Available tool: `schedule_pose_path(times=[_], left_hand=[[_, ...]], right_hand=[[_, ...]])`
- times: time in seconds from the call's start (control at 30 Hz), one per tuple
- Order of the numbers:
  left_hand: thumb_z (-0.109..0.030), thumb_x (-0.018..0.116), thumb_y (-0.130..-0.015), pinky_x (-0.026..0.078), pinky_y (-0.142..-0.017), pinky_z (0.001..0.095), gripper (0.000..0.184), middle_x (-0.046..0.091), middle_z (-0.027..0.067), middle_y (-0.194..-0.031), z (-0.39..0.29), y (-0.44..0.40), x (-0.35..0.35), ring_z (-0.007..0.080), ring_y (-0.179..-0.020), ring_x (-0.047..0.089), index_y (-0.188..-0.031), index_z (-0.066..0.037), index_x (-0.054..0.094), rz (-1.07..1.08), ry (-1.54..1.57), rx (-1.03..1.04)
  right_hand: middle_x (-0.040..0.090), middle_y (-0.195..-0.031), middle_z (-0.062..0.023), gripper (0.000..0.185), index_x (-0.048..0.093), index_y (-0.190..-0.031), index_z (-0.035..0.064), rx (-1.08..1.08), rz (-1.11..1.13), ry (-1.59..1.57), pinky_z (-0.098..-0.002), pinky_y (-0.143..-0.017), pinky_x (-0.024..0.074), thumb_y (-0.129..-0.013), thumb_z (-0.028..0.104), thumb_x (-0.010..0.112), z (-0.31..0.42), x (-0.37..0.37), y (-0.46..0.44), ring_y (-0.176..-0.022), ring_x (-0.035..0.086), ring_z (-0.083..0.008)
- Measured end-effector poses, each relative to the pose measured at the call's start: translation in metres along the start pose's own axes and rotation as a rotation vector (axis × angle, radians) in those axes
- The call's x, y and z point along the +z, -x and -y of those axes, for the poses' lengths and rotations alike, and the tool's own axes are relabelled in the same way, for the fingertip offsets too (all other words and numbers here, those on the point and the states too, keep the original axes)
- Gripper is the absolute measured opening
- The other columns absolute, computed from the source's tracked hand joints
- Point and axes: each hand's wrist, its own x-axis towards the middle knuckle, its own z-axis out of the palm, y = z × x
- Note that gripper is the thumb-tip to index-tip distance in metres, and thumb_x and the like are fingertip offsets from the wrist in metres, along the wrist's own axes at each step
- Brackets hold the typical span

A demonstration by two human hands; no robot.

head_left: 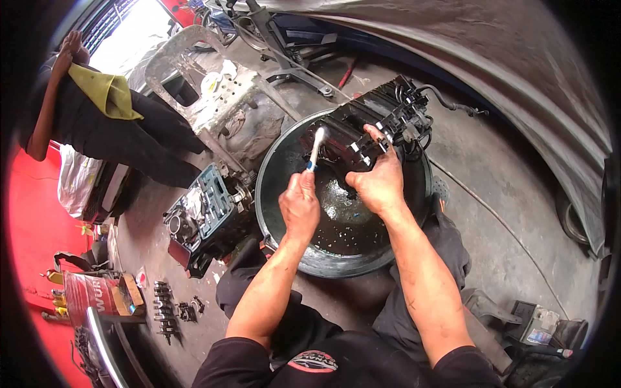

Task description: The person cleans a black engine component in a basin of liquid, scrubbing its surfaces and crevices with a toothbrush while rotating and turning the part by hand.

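A small brush [315, 150] with a pale head and a blue-and-white handle is in my left hand [300, 205], its fingers wrapped round the handle. The brush head is at the side of a black engine part [349, 123] with ribs and hoses. My right hand [378, 178] grips the near edge of this part, thumb apart from the fingers. The part rests tilted over the far rim of a large round dark basin [343, 266]. Dark liquid with bubbles [343, 226] lies in the basin below both hands.
Left of the basin stands an engine block [210, 210]. A dirty plastic chair [220, 97] is behind it. Another person [97, 123] with a yellow cloth [107, 94] stands at upper left. A crankshaft [164, 310] lies on the floor. A battery [537, 323] is at lower right.
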Motion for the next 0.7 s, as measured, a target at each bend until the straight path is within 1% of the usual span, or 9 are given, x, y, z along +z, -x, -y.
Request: schedule_pose_path(times=[0.03,0.1,0.3,0.37,0.4,0.53,0.63,0.67,0.7], left_hand=[[-0.041,0.048,-0.105,0.04,-0.052,0.0358,0.048,0.049,0.0064,-0.059,0.003,0.006,0.002,0.0159,-0.055,0.048,-0.076,-0.003,0.054,0.036,0.012,0.033],[-0.04,0.047,-0.105,0.042,-0.054,0.0395,0.047,0.051,0.0134,-0.06,0.005,0.017,0.005,0.0283,-0.053,0.05,-0.079,-0.002,0.054,0.131,-0.016,0.121],[-0.04,0.045,-0.106,0.044,-0.055,0.0419,0.046,0.053,0.0154,-0.061,0.004,-0.002,-0.003,0.0332,-0.055,0.055,-0.08,-0.003,0.056,0.057,-0.111,0.008],[-0.041,0.045,-0.106,0.044,-0.055,0.0422,0.046,0.052,0.0159,-0.061,0.005,0.009,-0.002,0.0366,-0.056,0.054,-0.082,-0.004,0.056,0.073,-0.139,0.213],[-0.04,0.046,-0.105,0.044,-0.055,0.045,0.044,0.053,0.0174,-0.063,-0.001,0.011,-0.003,0.0406,-0.058,0.056,-0.081,-0.004,0.055,0.095,-0.119,0.171],[-0.038,0.054,-0.101,0.045,-0.054,0.0494,0.04,0.057,0.0177,-0.064,-0.012,-0.013,-0.018,0.0407,-0.06,0.059,-0.077,-0.006,0.053,-0.003,-0.321,0.187],[-0.04,0.057,-0.1,0.046,-0.055,0.0481,0.041,0.059,0.0171,-0.063,-0.022,-0.004,-0.024,0.0391,-0.06,0.061,-0.076,-0.007,0.054,0.052,-0.384,0.331],[-0.041,0.059,-0.098,0.048,-0.055,0.0467,0.04,0.062,0.0163,-0.064,-0.028,0.0,-0.026,0.0374,-0.061,0.064,-0.075,-0.008,0.055,0.087,-0.4,0.268],[-0.041,0.059,-0.098,0.048,-0.055,0.0467,0.04,0.062,0.0163,-0.064,-0.028,0.001,-0.024,0.0374,-0.061,0.064,-0.075,-0.008,0.055,0.097,-0.395,0.27]], right_hand=[[0.059,-0.127,-0.0112,0.087,0.047,-0.14,0.0018,-0.009,0.002,0.012,-0.0292,-0.101,0.045,-0.057,-0.011,0.07,0.001,0.0,0.0,-0.116,0.058,-0.0188],[0.059,-0.127,-0.0114,0.088,0.047,-0.14,0.0017,-0.033,0.004,0.053,-0.029,-0.101,0.0452,-0.057,-0.012,0.07,0.002,-0.001,0.0,-0.115,0.058,-0.0187],[0.06,-0.126,-0.0114,0.089,0.048,-0.14,0.0029,0.01,0.001,0.024,-0.0284,-0.1,0.0455,-0.055,-0.011,0.071,0.0,0.001,0.0,-0.114,0.059,-0.0194],[0.061,-0.126,-0.0114,0.089,0.048,-0.14,0.0032,-0.016,-0.003,0.064,-0.0279,-0.099,0.0463,-0.056,-0.012,0.07,0.0,-0.001,-0.001,-0.112,0.06,-0.0187],[0.056,-0.131,-0.0149,0.084,0.052,-0.139,0.0089,0.003,-0.004,0.068,-0.0337,-0.105,0.0443,-0.059,0.001,0.075,-0.003,-0.002,-0.001,-0.121,0.058,-0.0282],[0.056,-0.131,-0.0135,0.085,0.051,-0.14,0.0101,0.015,0.001,0.008,-0.034,-0.105,0.0449,-0.059,0.002,0.075,-0.007,0.0,0.0,-0.122,0.058,-0.0274],[0.056,-0.13,-0.0131,0.085,0.051,-0.141,0.0121,-0.015,0.004,0.099,-0.0348,-0.105,0.0454,-0.06,0.003,0.075,-0.004,0.0,-0.001,-0.123,0.057,-0.028],[0.055,-0.134,-0.0098,0.089,0.047,-0.141,0.0028,0.041,0.024,0.071,-0.0279,-0.104,0.0432,-0.056,-0.011,0.071,-0.001,-0.001,0.0,-0.121,0.055,-0.0189],[0.055,-0.134,-0.0098,0.09,0.046,-0.142,0.0037,0.044,0.032,0.067,-0.0279,-0.105,0.0424,-0.056,-0.01,0.071,-0.001,-0.001,0.001,-0.122,0.055,-0.019]])
